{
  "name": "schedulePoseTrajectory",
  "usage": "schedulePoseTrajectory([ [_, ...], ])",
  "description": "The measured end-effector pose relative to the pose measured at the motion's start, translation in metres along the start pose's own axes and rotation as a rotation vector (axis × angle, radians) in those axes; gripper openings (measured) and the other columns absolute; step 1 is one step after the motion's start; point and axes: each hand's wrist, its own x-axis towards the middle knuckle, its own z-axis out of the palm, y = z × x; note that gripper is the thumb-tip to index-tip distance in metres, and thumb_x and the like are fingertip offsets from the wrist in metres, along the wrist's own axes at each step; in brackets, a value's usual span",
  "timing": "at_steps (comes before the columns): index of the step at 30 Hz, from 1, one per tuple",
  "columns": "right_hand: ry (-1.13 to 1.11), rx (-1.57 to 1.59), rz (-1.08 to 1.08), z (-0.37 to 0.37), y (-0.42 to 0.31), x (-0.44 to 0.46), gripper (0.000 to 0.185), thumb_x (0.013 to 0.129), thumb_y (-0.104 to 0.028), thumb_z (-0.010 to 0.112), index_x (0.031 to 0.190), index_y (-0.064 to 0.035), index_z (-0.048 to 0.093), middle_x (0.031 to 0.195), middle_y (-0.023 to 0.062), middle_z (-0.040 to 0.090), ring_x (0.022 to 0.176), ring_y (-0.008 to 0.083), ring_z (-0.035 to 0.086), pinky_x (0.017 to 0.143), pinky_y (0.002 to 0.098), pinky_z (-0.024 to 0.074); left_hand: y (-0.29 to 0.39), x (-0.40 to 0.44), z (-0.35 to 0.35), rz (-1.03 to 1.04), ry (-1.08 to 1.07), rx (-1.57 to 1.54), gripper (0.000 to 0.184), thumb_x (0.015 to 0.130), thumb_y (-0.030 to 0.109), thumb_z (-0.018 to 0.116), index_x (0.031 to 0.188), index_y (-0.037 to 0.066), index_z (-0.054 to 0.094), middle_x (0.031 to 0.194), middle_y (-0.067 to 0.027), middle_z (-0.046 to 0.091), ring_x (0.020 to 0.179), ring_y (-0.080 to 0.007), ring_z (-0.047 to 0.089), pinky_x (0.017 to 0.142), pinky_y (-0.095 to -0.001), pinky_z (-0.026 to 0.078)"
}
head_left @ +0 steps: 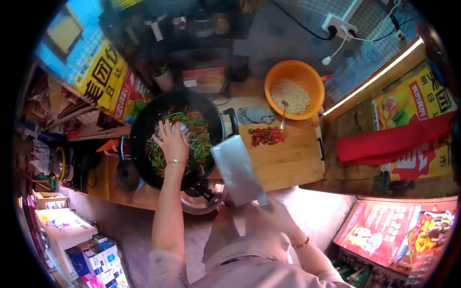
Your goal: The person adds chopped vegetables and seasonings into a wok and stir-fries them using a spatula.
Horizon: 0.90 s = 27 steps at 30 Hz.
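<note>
My left hand (172,142) is over a large black wok (139,168), palm down, with fingers spread. It is at the green and red shredded vegetables (198,137) inside. Some whitish pieces (183,128) show beside its fingertips; I cannot tell what they are. Low in front of my body, my right hand (271,216) grips a wide cleaver (236,168), its broad blade pointing up and away from me. The handle is mostly hidden by the hand. Right of the blade lies a wooden cutting board (290,165) with chopped dark red pieces (264,136) on it.
An orange bowl (273,74) of pale grains, with a spoon (283,115) in it, stands behind the board. A metal pot (204,204) sits below the wok's near side. Red cloth (384,144) lies at the right. A power strip (338,26) with cords is on the wall.
</note>
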Motion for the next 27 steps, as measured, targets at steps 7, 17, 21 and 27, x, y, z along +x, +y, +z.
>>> schedulePoseTrajectory([
  [7, 0.473, 0.636, 0.242, -0.096, 0.163, 0.042, 0.013, 0.083, -0.003, 0.054, 0.080, -0.0044, 0.042, 0.056, 0.0060, 0.048, 0.041, 0.0164, 0.050, 0.038, 0.0282, 0.0416, 0.178, -0.072, 0.038, 0.353, -0.003, -0.837, 0.024, 0.070, 0.004, 0.061, 0.093, 0.005, 0.057, 0.086, -0.0126, 0.055, 0.085, -0.0313, 0.052, 0.073, -0.0393, 0.043],
  [17, 0.414, -0.101, 0.317, -0.148, 0.221, 0.132, 0.023, 0.081, -0.017, 0.059, 0.081, 0.0051, 0.051, 0.063, 0.0167, 0.059, 0.056, 0.0262, 0.062, 0.051, 0.0364, 0.0490, 0.244, -0.082, 0.165, 0.326, -0.139, -0.561, 0.026, 0.073, 0.012, 0.061, 0.098, 0.007, 0.060, 0.083, -0.0094, 0.052, 0.080, -0.0270, 0.052, 0.068, -0.0388, 0.043],
  [21, 0.442, -0.378, 0.311, -0.153, 0.226, 0.154, 0.036, 0.076, -0.031, 0.063, 0.074, 0.0043, 0.059, 0.067, 0.0220, 0.061, 0.065, 0.0385, 0.060, 0.060, 0.0430, 0.0484, 0.247, -0.077, 0.170, 0.340, -0.094, -0.507, 0.025, 0.071, 0.014, 0.063, 0.095, 0.007, 0.061, 0.082, -0.0090, 0.053, 0.077, -0.0277, 0.053, 0.066, -0.0395, 0.044],
  [27, 0.288, -0.551, 0.272, -0.164, 0.182, 0.158, 0.039, 0.077, -0.039, 0.061, 0.074, -0.0007, 0.061, 0.066, 0.0172, 0.062, 0.065, 0.0306, 0.063, 0.059, 0.0381, 0.0489, 0.247, -0.072, 0.180, 0.414, -0.164, -0.427, 0.021, 0.072, 0.015, 0.063, 0.091, 0.007, 0.061, 0.085, -0.0100, 0.055, 0.075, -0.0267, 0.055, 0.062, -0.0374, 0.045],
])
